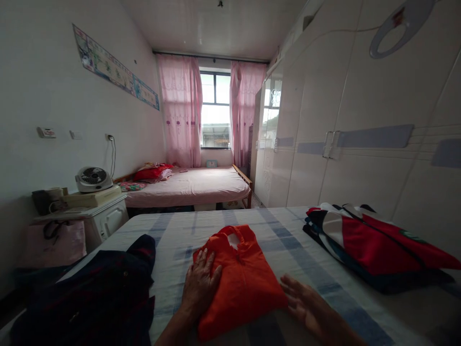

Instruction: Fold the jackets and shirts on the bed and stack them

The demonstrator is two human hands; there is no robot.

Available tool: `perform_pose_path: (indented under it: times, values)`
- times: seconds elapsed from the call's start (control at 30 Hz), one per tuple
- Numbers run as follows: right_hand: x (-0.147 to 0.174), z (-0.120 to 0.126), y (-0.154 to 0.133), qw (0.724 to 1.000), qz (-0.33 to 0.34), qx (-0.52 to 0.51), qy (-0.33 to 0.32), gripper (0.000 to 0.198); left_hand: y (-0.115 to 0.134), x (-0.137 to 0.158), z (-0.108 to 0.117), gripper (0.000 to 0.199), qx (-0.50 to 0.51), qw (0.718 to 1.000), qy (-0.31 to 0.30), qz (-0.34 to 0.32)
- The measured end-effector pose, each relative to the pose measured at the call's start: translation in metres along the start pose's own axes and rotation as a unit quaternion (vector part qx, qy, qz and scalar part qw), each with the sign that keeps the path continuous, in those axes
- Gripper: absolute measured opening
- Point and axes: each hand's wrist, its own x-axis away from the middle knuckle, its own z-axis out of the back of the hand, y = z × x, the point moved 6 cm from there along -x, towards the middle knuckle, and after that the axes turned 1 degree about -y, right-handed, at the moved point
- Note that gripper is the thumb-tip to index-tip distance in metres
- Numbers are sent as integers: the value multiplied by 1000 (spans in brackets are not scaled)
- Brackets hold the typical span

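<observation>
Evidently we have our left hand (202, 281) flat on the orange garment (247, 283), fingers straight and gripping nothing; our right hand (302, 305) is loosely spread at its right edge, contact unclear. The folded garment lies mid-front on the striped bed (288, 230), between a dark garment (97, 293) and a red-and-navy clothes stack (378, 245). Pressing unevenly with the left, we could skew the collar or ruck the sheet; catching the near right corner with the other could spring the fold loose. Beyond, we see a pink bag (57, 242), contents hidden, beside a white cabinet (110, 218) with its door closed. The wardrobe (317, 110) is shut too, so we cannot tell what it holds.
</observation>
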Motion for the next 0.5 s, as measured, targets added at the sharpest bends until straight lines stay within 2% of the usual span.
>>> perform_pose_path:
  times: [0.13, 0.27, 0.4, 0.47, 0.5]
  values:
    - [12, -6, 31, 985, 9, -169, 19, 35, 1, 0, 0, 61, -5, 1000, -15, 13]
    - [7, -34, 48, 978, 26, -208, 17, 33, 0, -1, -2, 60, -48, 998, -24, 13]
    - [-8, -66, 54, 990, 83, -113, -19, 40, -2, -3, -4, 59, -74, 997, -21, 4]
    - [-16, -72, 56, 987, 157, -7, -10, 45, -2, -4, -5, 59, -76, 997, -21, 0]
    - [-19, -73, 56, 977, 205, 60, 2, 46, -3, -4, -6, 59, -75, 997, -22, -1]
